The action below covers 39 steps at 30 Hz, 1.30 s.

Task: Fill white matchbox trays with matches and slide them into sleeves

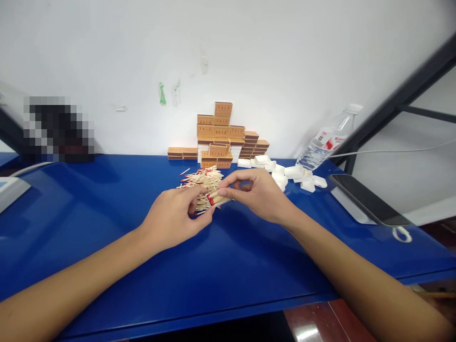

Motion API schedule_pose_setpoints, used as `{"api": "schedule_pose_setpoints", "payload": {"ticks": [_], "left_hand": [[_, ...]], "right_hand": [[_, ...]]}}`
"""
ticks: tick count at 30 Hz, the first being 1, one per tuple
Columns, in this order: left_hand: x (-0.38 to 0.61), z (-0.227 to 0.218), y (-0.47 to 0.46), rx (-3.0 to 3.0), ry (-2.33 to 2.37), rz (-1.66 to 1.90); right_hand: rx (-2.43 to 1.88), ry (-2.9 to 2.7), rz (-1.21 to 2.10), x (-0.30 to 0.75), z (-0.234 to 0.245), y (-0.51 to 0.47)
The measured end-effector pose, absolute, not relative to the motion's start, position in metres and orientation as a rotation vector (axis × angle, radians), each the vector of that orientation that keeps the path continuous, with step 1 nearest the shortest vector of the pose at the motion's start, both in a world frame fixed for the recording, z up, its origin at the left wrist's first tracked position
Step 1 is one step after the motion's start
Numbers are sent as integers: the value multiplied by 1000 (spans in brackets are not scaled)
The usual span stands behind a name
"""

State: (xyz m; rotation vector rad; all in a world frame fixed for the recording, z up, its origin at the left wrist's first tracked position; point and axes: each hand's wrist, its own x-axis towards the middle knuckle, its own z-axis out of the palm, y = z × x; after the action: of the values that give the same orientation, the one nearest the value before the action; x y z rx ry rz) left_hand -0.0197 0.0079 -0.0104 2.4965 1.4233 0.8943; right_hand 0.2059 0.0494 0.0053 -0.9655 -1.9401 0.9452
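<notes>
Over the blue table [221, 266], your left hand [176, 213] grips the left end of a small white tray [225, 203] just in front of the heap of loose matches [204, 177], while your right hand [258, 194] pinches the matches in the tray [215, 197] between thumb and fingertips. You seem to be filling and evening this tray; the next move likely calls for a steady left grip and laying the sticks flat below the rim

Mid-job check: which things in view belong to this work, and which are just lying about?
Belong to the work, it seems:
pile of loose matches
held tray of matches
white matchbox trays, at right
stacked orange matchboxes

Probably just lying about:
tilted plastic bottle
smartphone
white cable
</notes>
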Motion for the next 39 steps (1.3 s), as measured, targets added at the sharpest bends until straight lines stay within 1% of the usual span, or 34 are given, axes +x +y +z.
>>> {"api": "schedule_pose_setpoints", "payload": {"ticks": [4, 9, 15, 18, 21, 24, 27, 31, 36, 39], "left_hand": [[-20, -10, 9, 2488, 1388, 977], [-23, -10, 11, 2506, 1385, 964], [-22, -11, 10, 2551, 1330, 999], [-23, -11, 10, 2551, 1332, 975], [-23, -10, 8, 2512, 1272, 886], [-21, -9, 2, 2476, 1105, 721], [-17, -8, -3, 2463, 1018, 549], [-15, -7, -5, 2495, 1044, 357], [-15, -8, -3, 2567, 1075, 350], [-15, -10, -3, 2588, 1088, 373]], "right_hand": [[-956, -1973, 881, 208, -1, 54], [-1005, -2052, 734, 210, 4, 54], [-1017, -2177, 713, 212, 10, 52], [-1038, -2119, 657, 214, 13, 54], [-1132, -2093, 544, 220, 16, 56], [-1250, -2281, 455, 227, 13, 60], [-1334, -2435, 479, 232, 3, 65], [-1422, -2467, 557, 235, -4, 69], [-1480, -2469, 484, 236, 2, 67], [-1424, -2457, 523, 235, 9, 63]]}}
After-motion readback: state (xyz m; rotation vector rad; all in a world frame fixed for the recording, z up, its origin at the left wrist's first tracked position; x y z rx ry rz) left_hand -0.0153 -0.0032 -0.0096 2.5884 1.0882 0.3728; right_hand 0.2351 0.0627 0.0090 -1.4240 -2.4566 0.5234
